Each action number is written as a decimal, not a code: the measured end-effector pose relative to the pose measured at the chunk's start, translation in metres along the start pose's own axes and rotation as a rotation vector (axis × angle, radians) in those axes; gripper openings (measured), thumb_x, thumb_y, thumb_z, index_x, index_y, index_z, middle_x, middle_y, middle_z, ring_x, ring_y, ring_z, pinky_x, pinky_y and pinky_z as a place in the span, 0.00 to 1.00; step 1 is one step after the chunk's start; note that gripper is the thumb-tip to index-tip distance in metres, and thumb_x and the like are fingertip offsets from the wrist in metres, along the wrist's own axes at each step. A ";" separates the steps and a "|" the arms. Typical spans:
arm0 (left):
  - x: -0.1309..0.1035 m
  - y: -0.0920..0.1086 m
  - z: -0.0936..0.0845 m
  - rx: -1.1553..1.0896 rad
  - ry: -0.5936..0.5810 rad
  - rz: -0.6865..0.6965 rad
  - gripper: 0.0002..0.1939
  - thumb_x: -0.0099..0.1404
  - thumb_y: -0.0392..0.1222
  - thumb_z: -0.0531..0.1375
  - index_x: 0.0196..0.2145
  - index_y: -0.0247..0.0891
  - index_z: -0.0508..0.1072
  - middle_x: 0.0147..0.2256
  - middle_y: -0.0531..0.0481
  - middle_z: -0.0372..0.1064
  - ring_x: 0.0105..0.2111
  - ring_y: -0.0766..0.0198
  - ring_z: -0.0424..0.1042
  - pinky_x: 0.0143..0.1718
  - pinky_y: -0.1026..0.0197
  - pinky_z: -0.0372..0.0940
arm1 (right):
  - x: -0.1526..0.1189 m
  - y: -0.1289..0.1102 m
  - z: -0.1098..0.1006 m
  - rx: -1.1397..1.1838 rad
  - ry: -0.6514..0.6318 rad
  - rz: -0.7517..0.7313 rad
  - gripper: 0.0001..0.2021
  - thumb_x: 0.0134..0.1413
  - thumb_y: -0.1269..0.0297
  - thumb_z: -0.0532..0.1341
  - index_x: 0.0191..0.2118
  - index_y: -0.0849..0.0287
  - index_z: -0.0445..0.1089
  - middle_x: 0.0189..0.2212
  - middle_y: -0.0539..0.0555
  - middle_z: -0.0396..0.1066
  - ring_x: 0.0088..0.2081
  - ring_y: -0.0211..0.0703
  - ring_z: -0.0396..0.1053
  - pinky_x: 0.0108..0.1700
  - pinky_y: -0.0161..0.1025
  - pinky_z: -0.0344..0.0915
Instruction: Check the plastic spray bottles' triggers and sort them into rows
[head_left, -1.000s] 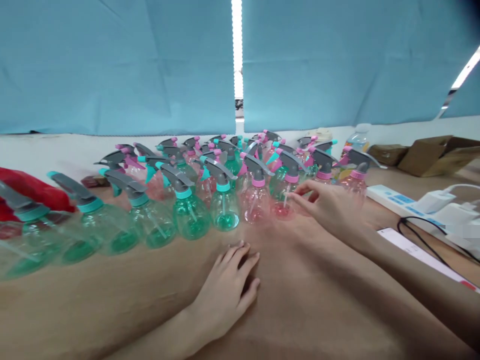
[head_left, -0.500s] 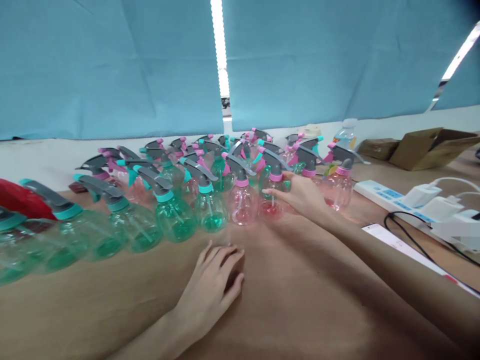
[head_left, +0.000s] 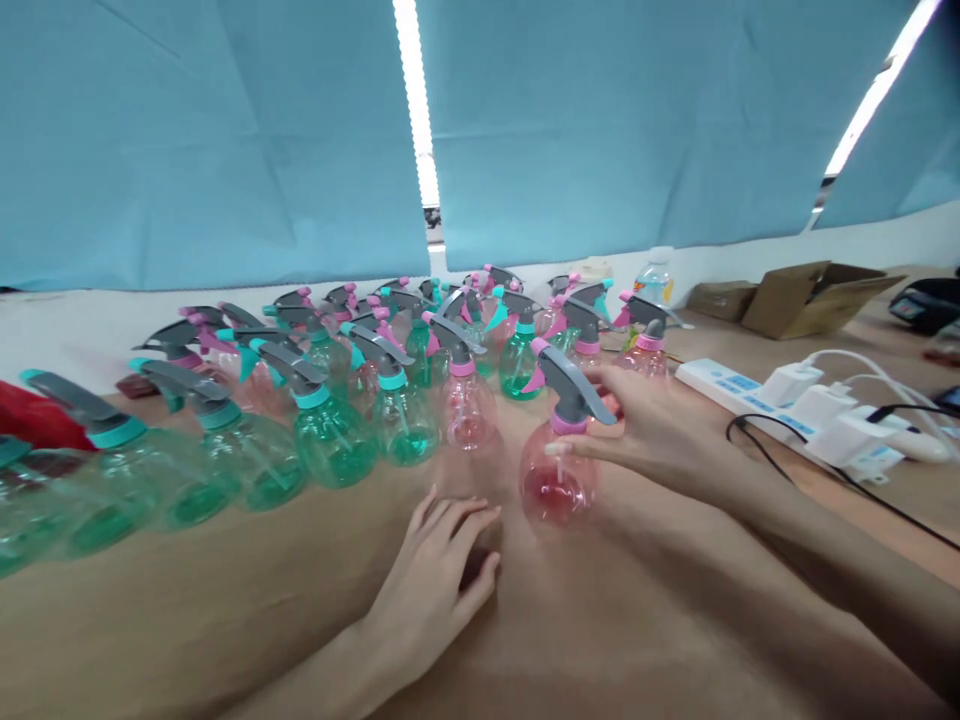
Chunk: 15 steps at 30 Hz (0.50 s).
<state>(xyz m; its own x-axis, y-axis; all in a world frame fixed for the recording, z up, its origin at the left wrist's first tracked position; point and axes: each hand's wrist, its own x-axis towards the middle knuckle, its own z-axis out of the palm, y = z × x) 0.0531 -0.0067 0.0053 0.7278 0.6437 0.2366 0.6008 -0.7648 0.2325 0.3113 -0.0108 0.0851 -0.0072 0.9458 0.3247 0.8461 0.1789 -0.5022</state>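
Note:
My right hand (head_left: pixel 637 415) grips a pink spray bottle (head_left: pixel 559 480) around its neck and upper body. The bottle has a grey and pink trigger head and some pink liquid low inside; it stands nearly upright in front of the rows. Palm down on the table (head_left: pixel 300 620), my left hand (head_left: pixel 439 570) rests with its fingers apart, holding nothing. Just beyond it stand a green spray bottle (head_left: pixel 405 425) and another pink spray bottle (head_left: pixel 469 410). Farther left, more green spray bottles (head_left: pixel 337 445) line the front row.
Several more pink and green spray bottles crowd behind the front row. To the right lie a white power strip (head_left: pixel 757 400) with chargers and a black cable (head_left: pixel 765 460). An open cardboard box (head_left: pixel 795 305) and a clear drink bottle (head_left: pixel 655 280) stand at the back. Something red (head_left: pixel 37 415) shows far left.
My right hand has drawn the pink spray bottle out of the front row toward me. My left hand has barely moved. The view has shifted a little to the right.

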 end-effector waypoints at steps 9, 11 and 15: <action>0.005 0.003 0.006 -0.015 0.019 0.032 0.16 0.66 0.35 0.54 0.52 0.39 0.64 0.51 0.43 0.66 0.53 0.53 0.64 0.59 0.42 0.52 | 0.014 0.002 0.030 0.500 0.072 -0.053 0.20 0.48 0.56 0.65 0.47 0.54 0.64 0.39 0.51 0.68 0.38 0.44 0.67 0.38 0.41 0.65; 0.005 0.002 0.009 -0.009 0.013 0.026 0.17 0.67 0.36 0.54 0.53 0.39 0.64 0.53 0.42 0.64 0.54 0.51 0.63 0.58 0.41 0.53 | 0.018 0.004 0.037 0.537 0.097 -0.084 0.11 0.52 0.59 0.62 0.41 0.53 0.65 0.35 0.49 0.67 0.35 0.42 0.66 0.37 0.41 0.64; 0.006 -0.001 0.012 -0.010 -0.003 0.003 0.18 0.68 0.39 0.55 0.54 0.38 0.63 0.55 0.41 0.61 0.56 0.49 0.60 0.56 0.41 0.56 | 0.022 0.005 0.048 0.556 0.131 -0.103 0.04 0.50 0.68 0.58 0.32 0.53 0.62 0.26 0.45 0.60 0.28 0.38 0.60 0.29 0.37 0.59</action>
<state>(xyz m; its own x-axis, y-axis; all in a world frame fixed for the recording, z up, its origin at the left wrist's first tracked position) 0.0606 -0.0023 -0.0048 0.7306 0.6415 0.2340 0.5954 -0.7662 0.2416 0.2903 0.0235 0.0511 0.0214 0.8810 0.4727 0.4373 0.4169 -0.7968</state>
